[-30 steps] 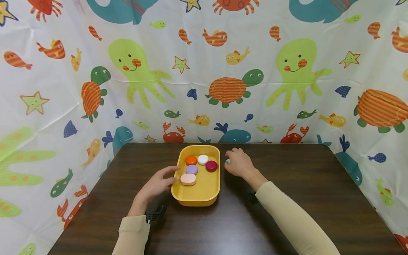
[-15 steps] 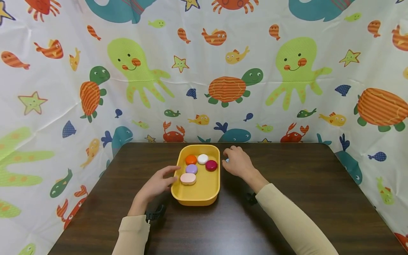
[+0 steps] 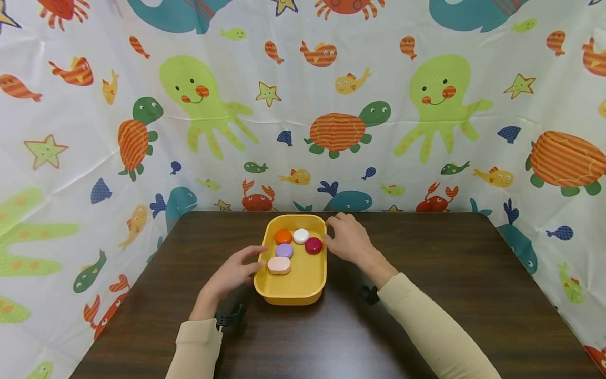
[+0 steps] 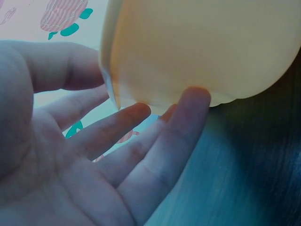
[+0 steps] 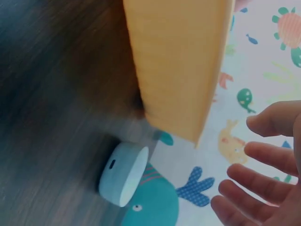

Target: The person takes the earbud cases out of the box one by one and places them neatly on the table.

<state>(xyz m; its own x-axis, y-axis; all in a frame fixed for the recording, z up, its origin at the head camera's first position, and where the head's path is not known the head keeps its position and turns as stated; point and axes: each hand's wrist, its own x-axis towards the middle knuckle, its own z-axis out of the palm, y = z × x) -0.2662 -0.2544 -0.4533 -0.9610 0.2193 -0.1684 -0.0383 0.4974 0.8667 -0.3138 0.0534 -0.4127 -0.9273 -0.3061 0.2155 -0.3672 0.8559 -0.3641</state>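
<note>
A yellow plastic container (image 3: 307,276) stands on the dark table. Inside lie several small rounded pieces: an orange one (image 3: 283,237), a white one (image 3: 301,236), a magenta one (image 3: 313,246), a lilac one (image 3: 284,251) and a longer pale pink one (image 3: 279,265). My left hand (image 3: 233,273) holds the container's left side, thumb and fingers straddling the rim. My right hand (image 3: 350,239) hovers at the right rim, its fingers (image 5: 261,181) spread with nothing between them. A light blue rounded piece (image 5: 117,172) with a small dark slot sits on the table beside the container, hidden in the head view.
The dark wooden table (image 3: 450,295) extends right and left of the container. Behind and around it hangs a white sheet (image 3: 303,95) printed with sea animals. A black wrist strap (image 3: 229,316) is on the left arm.
My right hand has shifted slightly left, up to the container's rim. The light blue piece that showed at its fingertips is out of sight in the head view. The left hand stays put.
</note>
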